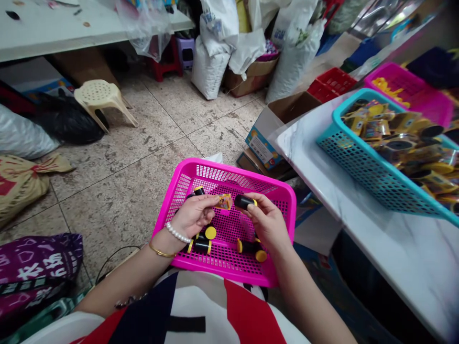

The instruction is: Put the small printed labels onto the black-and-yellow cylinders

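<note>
One head view: the left hand and right hand are over a bright pink basket, which is just in front of the person's body.
Left hand: thumb and fingers pinch a yellow printed piece, its free end towards the right hand.
Right hand: thumb and fingertips pinch a black cylinder, dark end facing the printed piece, yellow end against the fingers.
Gap between pieces: narrow; they look just apart rather than touching.
Pink basket floor: several black-and-yellow cylinders lie loose, some near the left wrist, others below the right hand.
Teal basket: heaped with printed yellow-and-black packs, on the white surface to the person's right.
Step in hand: judging by the pose, the printed piece and the black cylinder are being handled as a pair, end to end.
Next move: it seems to call for light, steady pinches and the two facing ends kept in line, without squashing the printed piece.
</note>
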Demonstrator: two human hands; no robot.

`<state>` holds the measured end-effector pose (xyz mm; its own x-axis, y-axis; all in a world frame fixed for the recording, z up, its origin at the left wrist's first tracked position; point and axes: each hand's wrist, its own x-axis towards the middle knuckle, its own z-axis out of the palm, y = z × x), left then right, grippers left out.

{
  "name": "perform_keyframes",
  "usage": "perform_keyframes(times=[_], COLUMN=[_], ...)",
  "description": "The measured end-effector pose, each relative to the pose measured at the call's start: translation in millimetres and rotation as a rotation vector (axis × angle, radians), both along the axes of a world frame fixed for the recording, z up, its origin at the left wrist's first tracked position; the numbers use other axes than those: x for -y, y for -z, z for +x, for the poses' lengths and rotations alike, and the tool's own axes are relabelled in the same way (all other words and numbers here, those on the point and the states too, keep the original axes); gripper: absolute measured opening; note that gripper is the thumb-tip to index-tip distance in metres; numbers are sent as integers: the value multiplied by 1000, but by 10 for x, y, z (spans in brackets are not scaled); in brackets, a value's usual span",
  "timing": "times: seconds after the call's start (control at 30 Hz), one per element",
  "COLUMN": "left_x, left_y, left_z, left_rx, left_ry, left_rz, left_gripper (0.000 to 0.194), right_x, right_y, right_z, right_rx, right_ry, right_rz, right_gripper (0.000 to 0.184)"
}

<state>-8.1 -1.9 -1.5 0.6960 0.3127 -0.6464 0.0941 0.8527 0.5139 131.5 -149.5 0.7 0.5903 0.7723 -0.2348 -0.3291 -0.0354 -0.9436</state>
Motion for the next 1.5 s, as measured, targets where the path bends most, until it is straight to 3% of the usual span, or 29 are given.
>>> perform_keyframes(times=[0.4, 0.63, 0.8, 1.0, 1.17, 1.23, 1.33, 1.4, 1.5], left_x=[35, 97, 117, 152, 108, 124, 166, 177, 168], left_y=[104, 19, 17, 42, 39, 47, 60, 70, 84], left_z=[0, -15, 7, 45, 29, 31, 36, 34, 35], left_rx=[87, 43, 94, 107, 81, 96, 109, 113, 114], left_ry=[9, -82, 133, 145, 213, 178, 124, 162, 222], left_rz=[7, 222, 249, 329, 261, 386, 583, 567, 464], left_gripper=[25, 42, 42, 42, 41, 34, 29, 31, 37], right_x=[-108, -110, -59, 12, 30, -1, -63, -78, -43], right_y=[-85, -15, -12, -38, -15, 36, 120, 145, 124], right_z=[-94, -117, -99, -54, -51, -93, -157, -162, -106], right_rx=[269, 322, 497, 717, 858, 764, 394, 218, 189], right_ry=[-140, -18, -162, -210, -131, -94, -47, -51, -130], right_rz=[-129, -29, 2, -59, -21, -34, -83, -105, -89], right_gripper=[23, 28, 31, 51, 25, 22, 23, 23, 33])
